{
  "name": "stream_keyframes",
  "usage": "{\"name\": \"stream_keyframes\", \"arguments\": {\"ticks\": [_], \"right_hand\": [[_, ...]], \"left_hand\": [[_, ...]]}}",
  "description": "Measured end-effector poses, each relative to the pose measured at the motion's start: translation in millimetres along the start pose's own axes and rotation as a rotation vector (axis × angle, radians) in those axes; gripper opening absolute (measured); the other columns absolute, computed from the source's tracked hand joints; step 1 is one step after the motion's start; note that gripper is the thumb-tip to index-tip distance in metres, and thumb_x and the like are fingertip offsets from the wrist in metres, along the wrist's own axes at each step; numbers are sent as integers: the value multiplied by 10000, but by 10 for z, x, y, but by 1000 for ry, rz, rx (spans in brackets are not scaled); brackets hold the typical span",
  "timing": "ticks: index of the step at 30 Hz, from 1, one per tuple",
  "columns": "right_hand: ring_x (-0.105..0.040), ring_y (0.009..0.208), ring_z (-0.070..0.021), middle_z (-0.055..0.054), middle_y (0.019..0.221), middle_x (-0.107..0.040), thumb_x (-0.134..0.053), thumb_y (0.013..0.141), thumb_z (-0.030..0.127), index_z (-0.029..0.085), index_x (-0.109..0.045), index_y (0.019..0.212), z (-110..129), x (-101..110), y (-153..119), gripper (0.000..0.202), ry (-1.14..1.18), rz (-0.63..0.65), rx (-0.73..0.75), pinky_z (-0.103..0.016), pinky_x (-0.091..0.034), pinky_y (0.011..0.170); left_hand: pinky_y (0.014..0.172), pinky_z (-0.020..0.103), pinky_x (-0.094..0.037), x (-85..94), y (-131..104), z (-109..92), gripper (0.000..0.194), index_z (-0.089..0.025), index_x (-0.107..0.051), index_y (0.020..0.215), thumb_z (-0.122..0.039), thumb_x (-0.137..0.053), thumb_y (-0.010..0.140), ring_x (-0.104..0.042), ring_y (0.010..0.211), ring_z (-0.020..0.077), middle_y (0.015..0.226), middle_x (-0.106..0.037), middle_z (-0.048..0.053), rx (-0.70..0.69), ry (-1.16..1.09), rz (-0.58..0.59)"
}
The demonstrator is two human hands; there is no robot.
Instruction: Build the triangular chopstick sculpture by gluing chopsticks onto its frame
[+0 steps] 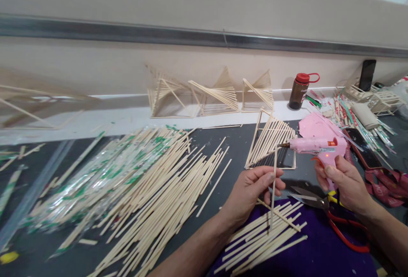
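Between the thumb and fingers of my left hand (pixel 256 185) is a thin wooden stick (pixel 274 183), held nearly upright. My right hand (pixel 346 181) grips the handle of a pink glue gun (pixel 314 145). The gun's dark nozzle is at the stick's upper end. Just behind, a stick frame (pixel 270 138) with slanting rows of sticks sits on the dark table. Below my left hand, several short sticks (pixel 255 243) lie on purple cloth (pixel 338 247). Red-handled scissors (pixel 347 234) rest under my right hand, blades pointing left.
Loose sticks (pixel 153 209) and plastic-wrapped sticks (pixel 105 179) cover the left. Along the wall stand twisted stick structures (pixel 219 94) and a red-capped bottle (pixel 299 92). At right are a phone (pixel 363 149), a red lanyard (pixel 382 183) and empty-looking wrappers (pixel 344 107).
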State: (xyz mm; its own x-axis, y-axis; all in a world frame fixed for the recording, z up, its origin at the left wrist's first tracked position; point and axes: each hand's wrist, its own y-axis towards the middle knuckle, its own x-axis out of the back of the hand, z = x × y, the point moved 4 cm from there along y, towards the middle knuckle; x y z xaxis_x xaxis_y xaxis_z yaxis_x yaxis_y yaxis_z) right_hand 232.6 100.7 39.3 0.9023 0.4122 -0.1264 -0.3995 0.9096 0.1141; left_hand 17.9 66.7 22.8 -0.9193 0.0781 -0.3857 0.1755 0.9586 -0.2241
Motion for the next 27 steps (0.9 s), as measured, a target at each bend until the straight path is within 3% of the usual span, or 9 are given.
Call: {"name": "stream_keyframes", "arguments": {"ticks": [27], "right_hand": [[-434,516,-85,28,628,-523,-539,934,367,191,-515,855,-20,16,8,195,-82,-17,-2,-228,-298,491]], "left_hand": [[434,201,-370,-15,-12,10,252,-148,-724,901,-374,-659,808,-597,551,103,699,-707,60,18,32,-1]]}}
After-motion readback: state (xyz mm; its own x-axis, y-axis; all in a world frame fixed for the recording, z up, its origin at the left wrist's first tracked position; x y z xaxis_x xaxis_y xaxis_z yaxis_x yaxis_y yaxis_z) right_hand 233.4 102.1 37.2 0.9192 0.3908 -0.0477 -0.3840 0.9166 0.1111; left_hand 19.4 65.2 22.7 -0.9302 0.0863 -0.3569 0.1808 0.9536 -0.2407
